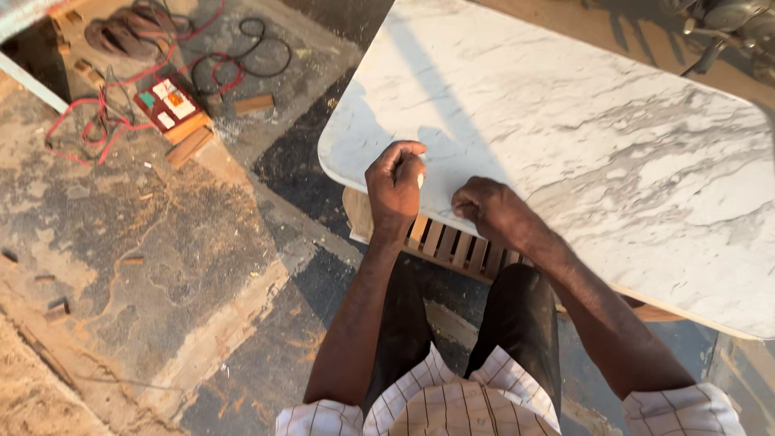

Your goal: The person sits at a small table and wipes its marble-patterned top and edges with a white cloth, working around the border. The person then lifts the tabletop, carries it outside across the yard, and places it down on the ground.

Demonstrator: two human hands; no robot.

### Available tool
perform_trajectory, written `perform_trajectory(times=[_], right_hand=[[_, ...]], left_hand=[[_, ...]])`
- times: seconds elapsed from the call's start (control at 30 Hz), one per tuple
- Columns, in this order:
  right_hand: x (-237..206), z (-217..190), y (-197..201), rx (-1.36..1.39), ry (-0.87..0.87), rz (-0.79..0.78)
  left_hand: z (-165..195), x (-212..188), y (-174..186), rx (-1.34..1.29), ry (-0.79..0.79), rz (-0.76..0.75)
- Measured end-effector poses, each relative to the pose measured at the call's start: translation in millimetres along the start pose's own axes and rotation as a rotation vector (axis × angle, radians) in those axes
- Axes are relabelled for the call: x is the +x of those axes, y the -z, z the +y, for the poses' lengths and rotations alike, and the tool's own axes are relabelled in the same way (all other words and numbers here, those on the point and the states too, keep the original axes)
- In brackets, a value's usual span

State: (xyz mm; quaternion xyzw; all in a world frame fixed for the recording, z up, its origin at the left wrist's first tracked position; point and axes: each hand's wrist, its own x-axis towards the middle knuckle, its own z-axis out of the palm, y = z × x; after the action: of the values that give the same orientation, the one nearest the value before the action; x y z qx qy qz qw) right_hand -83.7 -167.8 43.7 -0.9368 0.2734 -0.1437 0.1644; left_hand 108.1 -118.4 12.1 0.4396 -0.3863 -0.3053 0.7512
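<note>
Head view: a white marble-patterned tabletop is seen resting on a slatted wooden frame, and both hands are set at its near edge. The left hand is curled shut into a loose fist, with something small and pale apparently pinched in it; what it is cannot be told. The right hand is also curled, knuckles on the slab's edge. How much of the edge work is finished cannot be judged. A switch box with red cables lies well apart on the floor.
</note>
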Motion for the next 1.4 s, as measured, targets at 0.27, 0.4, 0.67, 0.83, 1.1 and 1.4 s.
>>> perform_trajectory(times=[0.27, 0.4, 0.67, 0.83, 1.1, 1.4], right_hand=[[-3, -13, 14, 0.101, -0.16, -0.034], [-4, -14, 13, 0.002, -0.144, -0.065], [-8, -12, 8, 0.121, -0.053, -0.009], [-19, -7, 2, 0.007, 0.051, 0.1], [-20, -16, 1, 0.035, -0.066, -0.012], [-25, -17, -8, -0.212, -0.026, -0.015]], left_hand=[[-27, 37, 0, 0.104, -0.001, 0.027], [-33, 37, 1, 0.09, 0.012, 0.003], [-29, 31, 3, 0.138, -0.03, -0.007], [-33, 25, 4, 0.19, -0.024, -0.02], [-37, 20, 8, 0.161, -0.083, -0.046], [-42, 21, 9, 0.208, -0.123, -0.042]])
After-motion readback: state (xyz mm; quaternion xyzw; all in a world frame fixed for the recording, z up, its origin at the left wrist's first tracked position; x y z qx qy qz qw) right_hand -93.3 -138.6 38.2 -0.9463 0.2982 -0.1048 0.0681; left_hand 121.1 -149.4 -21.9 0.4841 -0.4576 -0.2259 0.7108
